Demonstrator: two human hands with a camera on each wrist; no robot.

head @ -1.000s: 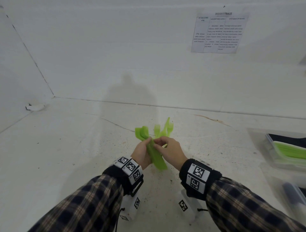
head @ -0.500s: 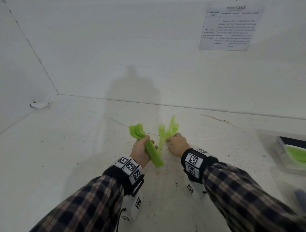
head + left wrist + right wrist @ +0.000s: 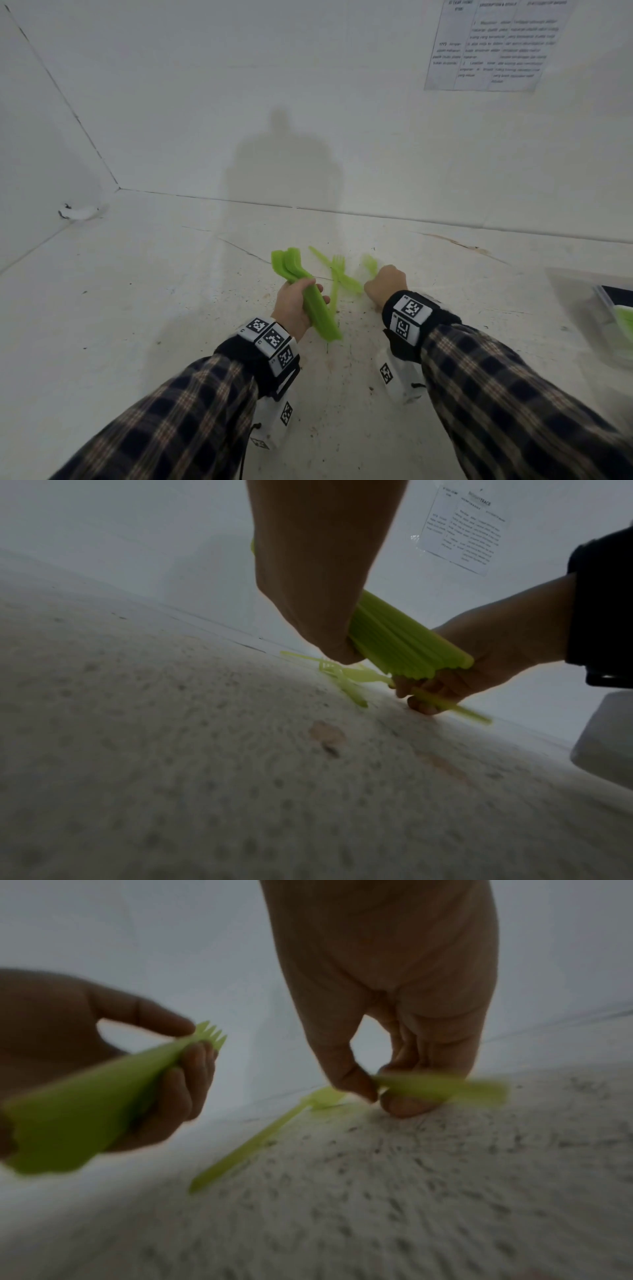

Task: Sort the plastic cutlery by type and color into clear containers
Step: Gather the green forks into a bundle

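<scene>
The two hands, which were joined around one green bunch a second ago, are now apart. The left hand (image 3: 297,305) keeps the thick stack of lime-green plastic cutlery (image 3: 310,298), with its fingers (image 3: 186,1069) curled around the handles; fork tines show at the top end of the stack in the right wrist view. The right hand (image 3: 386,284) has come down to the white speckled bench (image 3: 171,325), and two loose lime-green plastic forks (image 3: 337,274) now lie crossed on the bench between the hands. They were not on the surface half a second ago, so it seems the right hand has put them down there.

The right hand is not empty: its thumb and fingers (image 3: 349,1081) pinch one more thin green plastic piece (image 3: 441,1088) just above the bench. This piece is blurred by motion, so I cannot say surely whether it is a fork or a knife.

For the task, this means the mixed green bunch is being split by type: one kind stays in the left hand, the other is laid aside. Nothing of this bunch is yet in the clear plastic container (image 3: 582,301), which stands well apart at the right edge and already holds some green pieces.
</scene>
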